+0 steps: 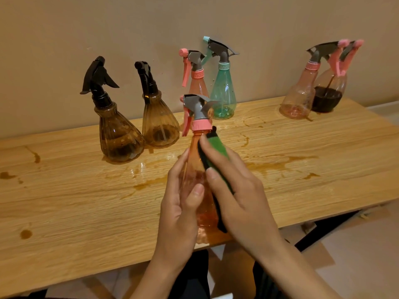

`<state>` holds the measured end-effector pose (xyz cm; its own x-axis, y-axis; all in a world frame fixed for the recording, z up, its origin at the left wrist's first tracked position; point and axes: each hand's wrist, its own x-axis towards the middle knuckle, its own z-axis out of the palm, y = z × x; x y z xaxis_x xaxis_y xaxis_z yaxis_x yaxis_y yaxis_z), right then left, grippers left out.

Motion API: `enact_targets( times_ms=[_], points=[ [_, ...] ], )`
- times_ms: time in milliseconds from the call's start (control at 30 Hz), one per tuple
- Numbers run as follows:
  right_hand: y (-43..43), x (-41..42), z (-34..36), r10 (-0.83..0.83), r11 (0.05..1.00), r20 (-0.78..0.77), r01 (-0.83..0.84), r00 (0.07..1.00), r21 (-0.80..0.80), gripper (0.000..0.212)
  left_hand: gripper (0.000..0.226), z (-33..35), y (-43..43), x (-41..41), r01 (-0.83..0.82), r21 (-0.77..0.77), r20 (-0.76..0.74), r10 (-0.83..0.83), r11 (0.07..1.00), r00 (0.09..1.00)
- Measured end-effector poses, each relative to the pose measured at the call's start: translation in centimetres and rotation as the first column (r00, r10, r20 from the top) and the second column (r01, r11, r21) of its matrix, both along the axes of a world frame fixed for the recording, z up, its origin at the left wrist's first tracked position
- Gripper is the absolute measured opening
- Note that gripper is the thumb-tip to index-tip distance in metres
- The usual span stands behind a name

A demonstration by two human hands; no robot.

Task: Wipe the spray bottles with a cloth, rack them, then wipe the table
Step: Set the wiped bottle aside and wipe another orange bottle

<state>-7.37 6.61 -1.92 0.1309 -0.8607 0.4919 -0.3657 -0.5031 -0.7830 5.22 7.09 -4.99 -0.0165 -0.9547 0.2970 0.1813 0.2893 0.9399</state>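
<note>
Both bare forearms angle in from below and meet in front of the person. The left hand (181,203) wraps its fingers round an orange spray bottle (193,169), thumb laid across the front; the right hand (239,190) pinches a green cloth (218,147) against the bottle's side.

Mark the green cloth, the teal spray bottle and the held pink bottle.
green cloth (218,147), head view, green face near its upper end.
teal spray bottle (223,96), head view, middle of its body.
held pink bottle (193,167), head view, body below the collar.
</note>
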Motion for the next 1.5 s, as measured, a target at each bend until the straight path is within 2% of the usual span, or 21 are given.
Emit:
enact_targets(
  times_ms=[100, 200, 267, 367, 433, 567, 667, 733, 800, 933, 1033, 1167, 1267, 1333, 1400, 1500],
  points=[
    [1.7, 0.7, -1.7, -0.001, 0.998, -0.107, -0.005, 0.994, -0.056, 0.043, 0.058, 0.2, 0.1, -0.1, -0.029, 0.030, -0.119, 0.032, 0.999, 0.992],
    [3.0, 1.1, -3.1, -0.034, 0.998, -0.110, 0.028, 0.993, -0.052, 0.045, 0.054, 0.4, 0.0, -0.2, -0.049, 0.057, -0.166, 0.058, 0.997, 0.984],
    [2.9, 1.3, -3.0, -0.040, 0.999, -0.026, 0.040, 0.999, -0.008, 0.044, 0.056, 0.4, -0.1, -0.2, -0.033, 0.055, -0.147, 0.041, 0.998, 0.988],
    [1.4, 0.8, -1.8, -0.040, 0.992, 0.189, 0.016, 0.981, 0.125, 0.043, 0.063, 0.2, -0.1, 0.1, 0.037, 0.051, -0.071, -0.033, 0.998, 0.997],
    [0.4, 0.3, -0.8, -0.037, 0.983, 0.237, -0.006, 0.971, 0.181, 0.045, 0.064, 0.2, -0.1, 0.2, 0.073, 0.056, -0.038, -0.071, 0.996, 0.997],
    [0.8, 0.4, -0.5, -0.041, 0.999, 0.060, 0.040, 0.997, 0.020, 0.046, 0.063, 0.6, 0.2, 0.0, 0.064, 0.030, -0.045, -0.063, 0.997, 0.997],
    [2.5, 0.8, -2.4, -0.054, 0.997, -0.079, 0.050, 0.995, -0.053, 0.044, 0.057, 0.7, 0.0, -0.2, -0.005, 0.045, -0.135, 0.011, 0.999, 0.991],
    [3.6, 1.2, -3.7, -0.077, 0.995, -0.117, 0.068, 0.990, -0.073, 0.045, 0.055, 0.5, -0.1, -0.1, -0.034, 0.067, -0.196, 0.046, 0.997, 0.979],
    [3.9, 1.5, -3.9, -0.100, 0.993, -0.060, 0.095, 0.993, -0.068, 0.044, 0.059, 0.4, 0.0, -0.1, -0.029, 0.057, -0.180, 0.038, 0.998, 0.983],
    [2.1, 1.1, -2.0, -0.070, 0.996, 0.160, 0.062, 0.985, 0.058, 0.043, 0.065, 0.4, 0.2, 0.1, 0.037, 0.013, -0.059, -0.036, 0.999, 0.998],
    [0.6, 0.0, -0.4, -0.039, 0.992, 0.212, 0.012, 0.976, 0.128, 0.046, 0.064, 0.3, 0.3, -0.1, 0.064, 0.015, -0.016, -0.064, 0.998, 0.998],
    [1.7, 0.1, -1.0, -0.026, 1.000, -0.010, 0.026, 1.000, -0.004, 0.045, 0.059, 0.7, 0.3, -0.2, 0.022, 0.029, -0.094, -0.020, 0.999, 0.995],
    [3.7, 0.6, -2.9, -0.023, 0.999, -0.090, 0.020, 0.996, -0.039, 0.044, 0.056, 0.7, 0.1, 0.0, -0.012, 0.109, -0.217, 0.035, 0.994, 0.976],
    [4.3, 0.7, -3.8, -0.041, 0.998, -0.117, 0.034, 0.992, -0.059, 0.045, 0.055, 0.6, 0.0, 0.0, -0.038, 0.116, -0.229, 0.064, 0.993, 0.971],
    [3.7, 0.8, -3.5, -0.034, 0.999, -0.091, 0.031, 0.995, -0.037, 0.044, 0.056, 0.6, 0.0, 0.0, -0.029, 0.108, -0.237, 0.054, 0.994, 0.970],
    [1.6, 0.6, -1.9, -0.021, 0.997, 0.105, 0.013, 0.994, 0.080, 0.042, 0.061, 0.5, 0.1, 0.0, 0.018, 0.076, -0.158, -0.006, 0.997, 0.987]
  ],
)
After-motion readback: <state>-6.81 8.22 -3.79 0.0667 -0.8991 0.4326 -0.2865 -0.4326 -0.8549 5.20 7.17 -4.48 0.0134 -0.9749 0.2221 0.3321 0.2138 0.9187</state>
